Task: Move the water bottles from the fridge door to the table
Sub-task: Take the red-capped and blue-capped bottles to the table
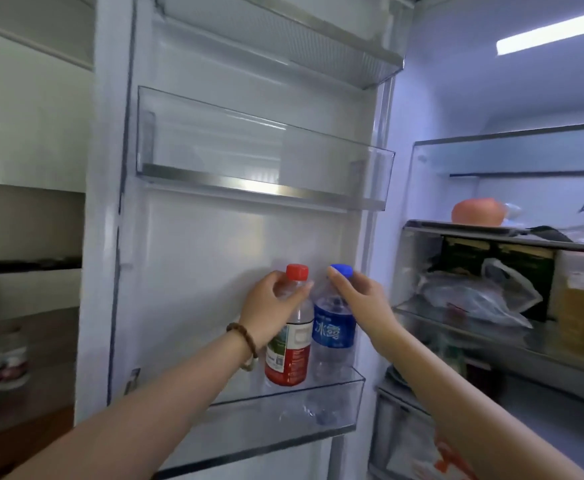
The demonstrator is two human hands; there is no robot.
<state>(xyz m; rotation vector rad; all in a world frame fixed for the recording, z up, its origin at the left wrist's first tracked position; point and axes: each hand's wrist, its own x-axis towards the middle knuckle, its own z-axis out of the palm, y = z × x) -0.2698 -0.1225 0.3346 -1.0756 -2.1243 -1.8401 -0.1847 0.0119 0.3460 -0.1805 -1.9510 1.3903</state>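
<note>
On the fridge door, lowest bin [318,410]: 2 water bottles, side by side and touching. Both are still in the door; neither has reached the table, which is out of view.

- Red-cap bottle [288,355]: 1, on the left, with a red and white label. It leans slightly.
- Blue-cap bottle [333,337]: 1, on the right, with a blue label, roughly upright.
- I can't tell whether the bases sit on the bin floor or are just off it; the clear front wall blurs that.

Hands: 2, both on bottles.
- Left hand [269,306]: fingers curled round the shoulder of the red-cap bottle just under the cap, thumb on the near side. Full wrap grip. One beaded bracelet [245,341] on that wrist.
- Right hand [359,296]: fingers and thumb closed round the neck of the blue-cap bottle, fingertips [335,273] up against the cap. It's a tighter, pinch-like hold than the left.

Door bins in view: 3. The top bin [283,32] and middle bin [266,161] show nothing inside; the lowest holds the 2 bottles.

Main compartment, to my right: 1 lit strip light [553,32] up top, 1 round orange item [477,211] on a glass shelf, and 1 crumpled clear plastic bag [474,296] on the shelf below, in front of dark boxes. Count of the boxes is unclear.
</note>
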